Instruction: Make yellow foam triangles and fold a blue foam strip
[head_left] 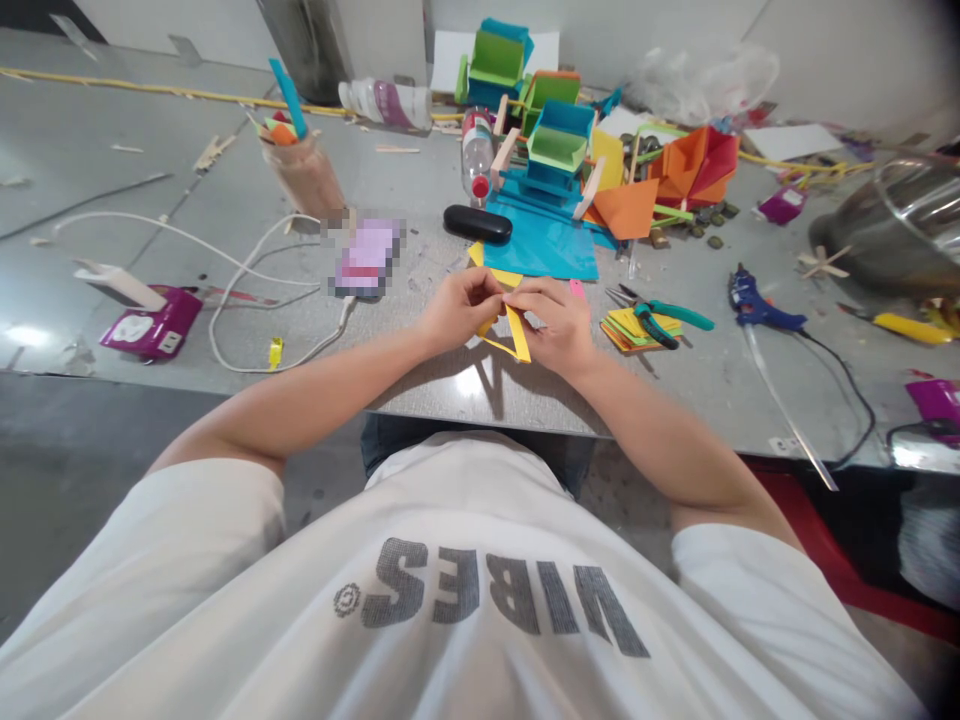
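Head view: bent yellow strip (pixel 518 336)

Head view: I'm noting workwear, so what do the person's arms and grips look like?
Both arms are bare below loose, plain white short sleeves. The left grip and right grip are ungloved human hands, and no watch or bracelet shows at either wrist. No markings show on the arms.
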